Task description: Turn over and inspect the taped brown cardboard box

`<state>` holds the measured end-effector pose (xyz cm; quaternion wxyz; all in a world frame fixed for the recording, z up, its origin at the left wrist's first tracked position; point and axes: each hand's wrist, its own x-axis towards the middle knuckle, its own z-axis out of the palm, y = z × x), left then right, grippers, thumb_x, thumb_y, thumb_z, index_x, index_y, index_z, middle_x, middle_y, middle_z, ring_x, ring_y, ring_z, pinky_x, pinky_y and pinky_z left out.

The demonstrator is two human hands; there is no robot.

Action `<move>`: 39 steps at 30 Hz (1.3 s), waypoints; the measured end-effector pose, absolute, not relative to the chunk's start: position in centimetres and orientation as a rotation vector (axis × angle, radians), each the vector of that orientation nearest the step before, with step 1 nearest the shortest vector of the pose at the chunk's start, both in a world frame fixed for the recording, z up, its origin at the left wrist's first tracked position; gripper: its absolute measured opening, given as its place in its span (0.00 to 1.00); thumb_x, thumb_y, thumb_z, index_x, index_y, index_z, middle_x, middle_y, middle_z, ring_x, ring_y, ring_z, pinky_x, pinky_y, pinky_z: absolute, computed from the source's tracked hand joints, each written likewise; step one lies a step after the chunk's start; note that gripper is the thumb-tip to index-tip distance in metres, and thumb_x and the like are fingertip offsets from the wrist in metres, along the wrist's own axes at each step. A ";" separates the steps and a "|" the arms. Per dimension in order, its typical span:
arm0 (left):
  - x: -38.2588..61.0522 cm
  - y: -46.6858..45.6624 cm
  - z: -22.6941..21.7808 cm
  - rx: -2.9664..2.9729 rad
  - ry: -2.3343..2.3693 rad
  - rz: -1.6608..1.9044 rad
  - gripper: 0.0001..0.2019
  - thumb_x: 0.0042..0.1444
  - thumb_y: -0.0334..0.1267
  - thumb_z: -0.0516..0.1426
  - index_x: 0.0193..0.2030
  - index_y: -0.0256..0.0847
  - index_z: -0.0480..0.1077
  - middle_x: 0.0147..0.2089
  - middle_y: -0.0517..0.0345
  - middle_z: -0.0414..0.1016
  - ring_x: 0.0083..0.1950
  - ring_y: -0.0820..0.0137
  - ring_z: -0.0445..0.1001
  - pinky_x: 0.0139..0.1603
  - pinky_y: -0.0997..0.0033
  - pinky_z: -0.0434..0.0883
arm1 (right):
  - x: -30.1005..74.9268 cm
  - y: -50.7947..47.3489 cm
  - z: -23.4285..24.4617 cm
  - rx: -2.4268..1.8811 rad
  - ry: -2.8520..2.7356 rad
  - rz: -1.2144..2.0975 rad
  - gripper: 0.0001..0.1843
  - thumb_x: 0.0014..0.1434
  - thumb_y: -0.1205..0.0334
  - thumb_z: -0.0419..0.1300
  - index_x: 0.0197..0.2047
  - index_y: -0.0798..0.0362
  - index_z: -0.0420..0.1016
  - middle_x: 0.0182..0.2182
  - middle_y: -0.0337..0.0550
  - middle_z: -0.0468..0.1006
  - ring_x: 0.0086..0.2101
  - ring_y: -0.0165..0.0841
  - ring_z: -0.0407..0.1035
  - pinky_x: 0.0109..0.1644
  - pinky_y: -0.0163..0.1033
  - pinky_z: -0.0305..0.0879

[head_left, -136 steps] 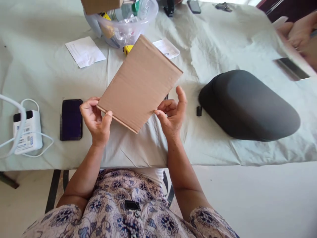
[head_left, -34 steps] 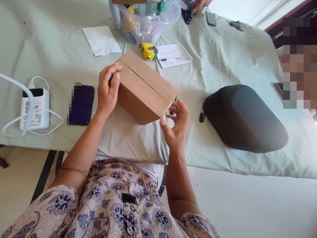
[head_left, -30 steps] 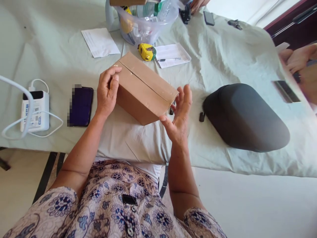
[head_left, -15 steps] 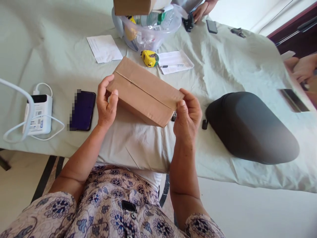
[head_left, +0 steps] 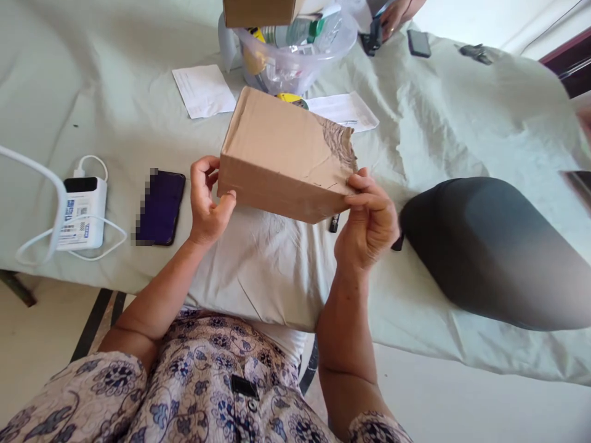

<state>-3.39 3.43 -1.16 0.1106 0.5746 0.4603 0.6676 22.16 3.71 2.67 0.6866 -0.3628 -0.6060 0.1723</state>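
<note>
A brown cardboard box (head_left: 281, 154) is held up over the table between my two hands, tilted, with its right end lower. Torn, ragged cardboard shows at its upper right corner. My left hand (head_left: 209, 200) is closed on the box's left end, thumb in front. At the lower right corner, my right hand (head_left: 369, 221) pinches the box between thumb and fingers. Just below that corner a small black cylindrical thing (head_left: 333, 223) lies on the cloth. Behind the box, a yellow tape measure (head_left: 292, 98) and a white paper (head_left: 364, 111) are partly covered.
Left on the cloth-covered table (head_left: 115, 55) are a dark phone (head_left: 161, 209) and a white power bank (head_left: 83, 215) with cables. A large black rounded object (head_left: 489, 252) sits right. At the back stand a clear plastic tub (head_left: 305, 67) and another person's hand (head_left: 397, 18).
The box has been turned over in my hands, so another face with a torn corner now shows. It covers more of the tape measure. The view has shifted slightly.
</note>
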 end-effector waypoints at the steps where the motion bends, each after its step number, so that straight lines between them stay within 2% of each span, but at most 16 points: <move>1: -3.2 3.4 -1.3 1.672 1.397 1.959 0.30 0.62 0.70 0.57 0.58 0.50 0.63 0.53 0.51 0.71 0.54 0.60 0.76 0.54 0.58 0.78 | 22.0 3.8 2.4 -0.840 -1.349 0.380 0.09 0.71 0.55 0.61 0.41 0.46 0.81 0.48 0.39 0.86 0.60 0.40 0.79 0.73 0.62 0.71; 5: -2.8 2.9 -1.3 1.660 1.571 1.857 0.33 0.60 0.72 0.58 0.57 0.48 0.63 0.51 0.52 0.70 0.52 0.61 0.75 0.49 0.61 0.77 | 21.4 3.7 1.2 -0.942 -1.295 0.374 0.11 0.68 0.50 0.63 0.46 0.47 0.79 0.43 0.40 0.84 0.55 0.40 0.81 0.68 0.60 0.74; 8: -2.0 2.2 -1.1 1.711 1.628 1.721 0.38 0.59 0.74 0.58 0.64 0.48 0.61 0.53 0.50 0.70 0.53 0.61 0.75 0.50 0.61 0.76 | 20.8 3.2 0.5 -1.082 -1.282 0.306 0.18 0.63 0.42 0.66 0.46 0.47 0.76 0.39 0.40 0.78 0.46 0.38 0.79 0.57 0.55 0.79; 10: -1.2 1.7 -1.1 1.728 1.664 1.677 0.40 0.59 0.74 0.58 0.65 0.47 0.61 0.55 0.49 0.69 0.55 0.60 0.74 0.52 0.61 0.75 | 20.2 2.8 0.4 -1.223 -1.331 0.209 0.24 0.60 0.38 0.67 0.49 0.47 0.74 0.39 0.40 0.75 0.41 0.37 0.75 0.52 0.54 0.78; 12: -0.2 1.3 -1.3 1.709 1.709 1.684 0.40 0.58 0.75 0.58 0.63 0.45 0.61 0.55 0.48 0.68 0.56 0.59 0.73 0.53 0.59 0.75 | 19.5 2.4 0.4 -1.315 -1.424 0.084 0.30 0.58 0.35 0.68 0.53 0.47 0.73 0.42 0.42 0.75 0.42 0.39 0.72 0.53 0.56 0.75; 16: 1.1 1.0 -1.6 1.641 1.779 1.717 0.42 0.56 0.75 0.60 0.62 0.44 0.61 0.54 0.48 0.68 0.57 0.59 0.73 0.57 0.57 0.74 | 18.3 2.1 0.5 -1.376 -1.566 -0.039 0.36 0.56 0.30 0.67 0.57 0.46 0.70 0.50 0.49 0.75 0.51 0.46 0.71 0.63 0.65 0.68; 20: 1.0 0.9 -1.4 1.595 1.733 1.712 0.35 0.61 0.72 0.58 0.60 0.44 0.63 0.53 0.49 0.70 0.55 0.61 0.73 0.54 0.60 0.74 | 18.2 2.1 0.4 -1.412 -1.594 0.002 0.33 0.60 0.31 0.65 0.56 0.47 0.70 0.52 0.50 0.74 0.55 0.48 0.71 0.67 0.68 0.65; 24: 0.5 0.9 -1.2 1.570 1.637 1.753 0.25 0.69 0.65 0.54 0.57 0.45 0.68 0.50 0.52 0.72 0.51 0.65 0.74 0.50 0.65 0.75 | 19.0 2.2 0.3 -1.313 -1.542 0.059 0.19 0.69 0.41 0.58 0.53 0.46 0.72 0.47 0.45 0.75 0.50 0.41 0.74 0.62 0.62 0.72; 27: 0.3 0.9 -1.3 1.588 1.560 1.840 0.21 0.73 0.60 0.52 0.56 0.45 0.71 0.48 0.53 0.74 0.50 0.68 0.76 0.48 0.68 0.75 | 19.9 2.7 -0.4 -1.203 -1.431 0.076 0.15 0.73 0.48 0.53 0.53 0.46 0.73 0.48 0.44 0.75 0.50 0.38 0.75 0.59 0.57 0.76; 31: 0.5 0.7 -0.9 1.626 1.512 1.907 0.17 0.75 0.54 0.52 0.54 0.45 0.73 0.47 0.53 0.76 0.50 0.69 0.78 0.45 0.71 0.75 | 21.7 4.1 -2.0 -1.088 -1.303 0.107 0.17 0.70 0.48 0.58 0.57 0.43 0.72 0.53 0.43 0.73 0.59 0.39 0.73 0.68 0.59 0.71; 35: 0.6 0.3 -0.4 1.718 1.525 1.930 0.14 0.74 0.51 0.54 0.50 0.44 0.73 0.44 0.56 0.77 0.47 0.70 0.78 0.43 0.71 0.74 | 23.0 5.5 -3.1 -1.059 -1.235 0.161 0.21 0.66 0.45 0.62 0.58 0.42 0.72 0.53 0.41 0.74 0.55 0.38 0.74 0.66 0.58 0.73; 39: 0.6 0.3 -0.5 1.714 1.546 1.921 0.14 0.74 0.52 0.54 0.46 0.44 0.71 0.40 0.58 0.76 0.44 0.70 0.76 0.45 0.69 0.74 | 23.0 5.8 -3.1 -1.096 -1.262 0.175 0.23 0.66 0.41 0.60 0.58 0.44 0.71 0.53 0.43 0.73 0.57 0.39 0.73 0.68 0.59 0.70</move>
